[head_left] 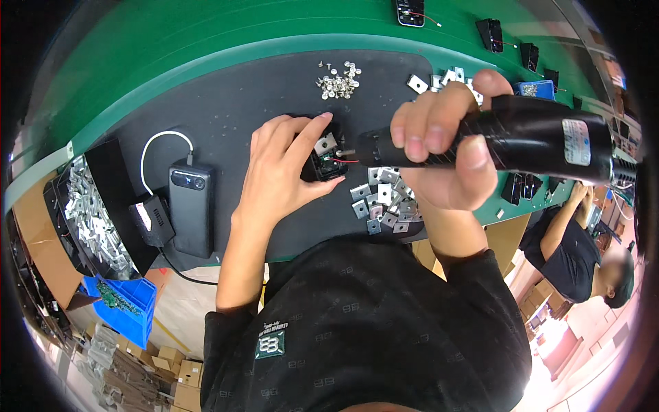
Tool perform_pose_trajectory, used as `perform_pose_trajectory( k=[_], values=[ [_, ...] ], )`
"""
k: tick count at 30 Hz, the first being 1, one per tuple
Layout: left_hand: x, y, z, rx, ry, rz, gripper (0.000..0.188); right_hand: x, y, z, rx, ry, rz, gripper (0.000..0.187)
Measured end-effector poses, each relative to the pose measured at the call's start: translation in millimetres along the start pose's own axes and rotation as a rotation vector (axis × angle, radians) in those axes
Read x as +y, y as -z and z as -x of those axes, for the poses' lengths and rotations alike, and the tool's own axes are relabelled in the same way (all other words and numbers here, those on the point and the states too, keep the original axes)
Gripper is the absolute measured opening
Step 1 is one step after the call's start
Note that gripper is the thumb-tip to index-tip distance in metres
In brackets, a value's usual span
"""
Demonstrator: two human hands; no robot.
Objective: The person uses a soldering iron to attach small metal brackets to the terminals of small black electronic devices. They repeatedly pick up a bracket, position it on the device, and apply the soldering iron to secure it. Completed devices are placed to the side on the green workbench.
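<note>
My left hand (278,161) is closed round a small black plastic housing (320,169) on the dark mat, thumb and fingers on its sides. Inside the housing sit a square metal plate (325,143) with a hole and a thin red wire. My right hand (449,141) grips a thick black electric screwdriver (535,134), held almost level with its tip toward the left. The bit (347,152) reaches the housing beside the metal plate; whether it touches a screw cannot be made out. Loose square metal plates (388,199) lie just below the screwdriver.
A pile of screws (338,82) lies on the mat (268,82) beyond my hands. At left are a power bank (192,220) with a white cable and a box of metal parts (96,220). Black housings (490,36) stand on the green bench. A co-worker (573,254) works at right.
</note>
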State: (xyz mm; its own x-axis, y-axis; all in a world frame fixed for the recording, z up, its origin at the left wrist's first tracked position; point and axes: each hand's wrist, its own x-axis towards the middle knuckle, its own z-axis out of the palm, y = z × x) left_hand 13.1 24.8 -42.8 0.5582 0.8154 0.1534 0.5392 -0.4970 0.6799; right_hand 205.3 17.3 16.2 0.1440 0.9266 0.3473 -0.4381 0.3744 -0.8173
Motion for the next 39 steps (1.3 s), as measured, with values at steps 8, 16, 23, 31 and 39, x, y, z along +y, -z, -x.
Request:
perform_pose_trajectory(
  k=[8, 16, 23, 31, 39],
  values=[
    [-3.1, -2.4, -2.4, 0.012, 0.016, 0.025, 0.077, 20.6, 4.4, -4.3, 0.05, 0.009, 0.02, 0.045],
    [-5.0, -3.2, -2.5, 0.021, 0.015, 0.033, 0.077, 27.2, 1.9, -3.2, 0.148, 0.012, -0.044, 0.044],
    [-6.1, -3.1, -2.6, 0.022, 0.021, 0.034, 0.078, 29.4, 4.5, -2.7, 0.147, 0.001, -0.029, 0.044],
    [-6.2, -4.0, -2.7, 0.035, 0.011, 0.028, 0.078, 30.1, 7.2, -2.6, 0.133, 0.003, -0.03, 0.045],
    [-6.2, -4.3, -2.6, 0.022, 0.02, 0.021, 0.079, 30.2, 2.1, -6.7, 0.173, 0.043, -0.097, 0.044]
  ],
)
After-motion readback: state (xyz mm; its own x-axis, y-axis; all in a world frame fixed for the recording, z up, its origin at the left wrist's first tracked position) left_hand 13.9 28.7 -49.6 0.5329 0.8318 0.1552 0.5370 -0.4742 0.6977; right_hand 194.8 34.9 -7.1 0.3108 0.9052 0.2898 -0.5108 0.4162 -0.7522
